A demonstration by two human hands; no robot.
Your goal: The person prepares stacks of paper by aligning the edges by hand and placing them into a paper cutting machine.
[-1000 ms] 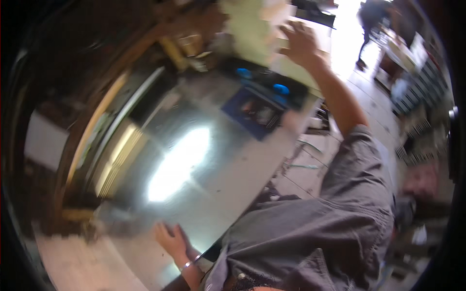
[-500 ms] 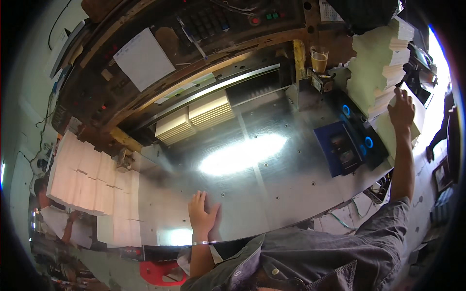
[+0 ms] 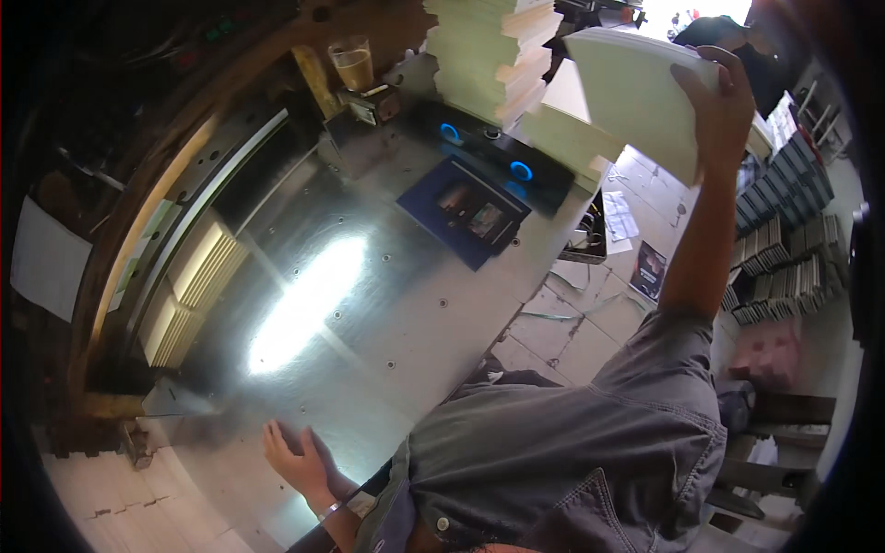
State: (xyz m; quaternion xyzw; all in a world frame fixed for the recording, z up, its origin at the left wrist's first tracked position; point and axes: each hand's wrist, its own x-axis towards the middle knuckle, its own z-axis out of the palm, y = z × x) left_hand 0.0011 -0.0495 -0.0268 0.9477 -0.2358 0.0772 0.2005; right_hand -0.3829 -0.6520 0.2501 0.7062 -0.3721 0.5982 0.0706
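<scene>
At the upper right, my right hand (image 3: 724, 115) grips a pale block of stacked paper sheets (image 3: 636, 92) by its edge, thumb on the broad face and fingers over the top. The block hangs tilted beyond the table's right end. Beside it stands a tall, uneven pile of pale paper blocks (image 3: 470, 60). My left hand (image 3: 300, 465) lies on the shiny metal table (image 3: 415, 313) near its front edge. Its fingers are stretched out and hold nothing. Across the table, two cut paper stacks (image 3: 205, 267) sit against the machine's slot.
A dark blue cover (image 3: 429, 198) with a black printed item (image 3: 484, 217) lies near two blue-lit rings (image 3: 522, 171). A glass of brown drink (image 3: 353, 69) stands on the machine's corner. More paper blocks (image 3: 120, 498) fill the lower left. Bundled stacks (image 3: 784, 184) stand at right.
My view has turned to the right. My right hand has lifted a paper block away from beside the tall pile. My left hand still rests on the table.
</scene>
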